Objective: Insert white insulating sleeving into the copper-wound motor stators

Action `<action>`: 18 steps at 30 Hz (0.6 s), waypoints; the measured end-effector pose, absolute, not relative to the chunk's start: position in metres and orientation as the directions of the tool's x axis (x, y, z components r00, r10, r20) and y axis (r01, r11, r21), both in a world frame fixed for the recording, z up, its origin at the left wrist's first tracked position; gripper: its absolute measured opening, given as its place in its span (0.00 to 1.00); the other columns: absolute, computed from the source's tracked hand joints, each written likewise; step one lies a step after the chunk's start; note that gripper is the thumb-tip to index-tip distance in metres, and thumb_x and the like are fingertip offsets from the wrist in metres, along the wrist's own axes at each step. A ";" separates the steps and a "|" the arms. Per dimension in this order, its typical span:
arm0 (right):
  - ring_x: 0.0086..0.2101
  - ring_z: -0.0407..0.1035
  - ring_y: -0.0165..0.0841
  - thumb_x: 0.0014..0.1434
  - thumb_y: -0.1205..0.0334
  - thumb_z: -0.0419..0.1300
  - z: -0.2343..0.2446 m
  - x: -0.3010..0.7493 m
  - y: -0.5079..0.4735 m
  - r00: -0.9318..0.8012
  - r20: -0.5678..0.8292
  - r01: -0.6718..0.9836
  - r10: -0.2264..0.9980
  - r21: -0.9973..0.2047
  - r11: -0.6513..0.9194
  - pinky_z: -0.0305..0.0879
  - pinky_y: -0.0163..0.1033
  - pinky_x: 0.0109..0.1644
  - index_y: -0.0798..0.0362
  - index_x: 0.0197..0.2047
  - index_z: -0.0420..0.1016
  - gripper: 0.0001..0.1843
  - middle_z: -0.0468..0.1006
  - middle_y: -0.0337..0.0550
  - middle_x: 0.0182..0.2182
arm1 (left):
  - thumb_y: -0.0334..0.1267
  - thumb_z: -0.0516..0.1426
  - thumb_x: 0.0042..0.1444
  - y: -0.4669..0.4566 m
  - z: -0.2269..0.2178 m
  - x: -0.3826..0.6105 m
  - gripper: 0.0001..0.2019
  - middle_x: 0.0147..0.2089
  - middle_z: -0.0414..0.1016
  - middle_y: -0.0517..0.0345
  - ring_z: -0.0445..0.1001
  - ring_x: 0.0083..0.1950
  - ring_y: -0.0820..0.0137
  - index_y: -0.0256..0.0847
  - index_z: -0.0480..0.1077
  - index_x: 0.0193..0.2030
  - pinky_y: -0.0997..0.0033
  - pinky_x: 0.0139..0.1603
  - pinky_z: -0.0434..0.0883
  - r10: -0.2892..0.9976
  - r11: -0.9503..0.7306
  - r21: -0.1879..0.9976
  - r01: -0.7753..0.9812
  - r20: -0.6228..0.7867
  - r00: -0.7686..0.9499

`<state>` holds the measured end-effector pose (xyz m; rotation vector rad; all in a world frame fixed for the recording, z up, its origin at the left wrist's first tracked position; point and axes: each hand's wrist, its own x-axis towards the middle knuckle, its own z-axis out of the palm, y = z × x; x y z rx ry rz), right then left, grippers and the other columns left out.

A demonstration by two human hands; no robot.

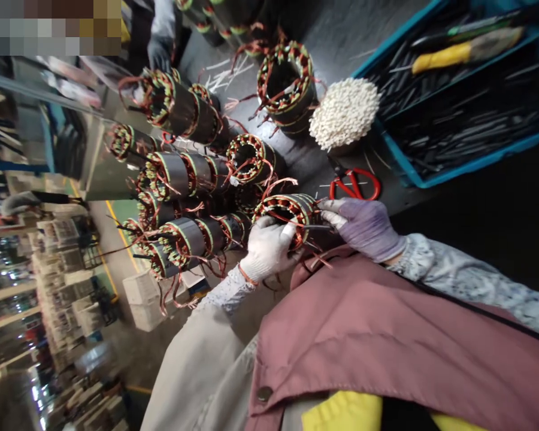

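Note:
A motor stator (312, 206), a ring-shaped metal core with copper-red windings, stands at the work surface's near edge in front of my body. My left hand (269, 248), in a white knit glove, is closed on its near rim, with fingers reaching into the opening. On the other side, my right hand (366, 227), in a purple glove with pale fingertips, has its fingers pressed together against the stator's rim. What they pinch is hidden. A thin black sleeve (318, 227) juts from the windings just below those fingertips. Red lead wires (281, 182) stick out behind the stator.
More stators (188, 236) lie stacked on the left. Red-handled scissors (354, 184) lie beyond my right hand. Behind them are a bundle of white tubes (345, 114) and a blue bin (413, 173) of black sleeves. A co-worker's gloved hand (160, 54) is at the far left.

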<state>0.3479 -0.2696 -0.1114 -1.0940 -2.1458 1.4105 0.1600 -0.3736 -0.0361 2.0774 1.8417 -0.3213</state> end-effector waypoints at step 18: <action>0.29 0.72 0.32 0.64 0.62 0.53 -0.103 0.319 -0.249 -0.823 -0.355 0.506 0.443 -0.814 0.287 0.63 0.34 0.35 0.55 0.29 0.78 0.16 0.80 0.44 0.28 | 0.47 0.57 0.53 -0.372 -0.033 0.146 0.17 0.32 0.81 0.52 0.80 0.38 0.60 0.39 0.73 0.45 0.59 0.49 0.69 0.899 -0.180 0.125 0.976 -0.382 0.214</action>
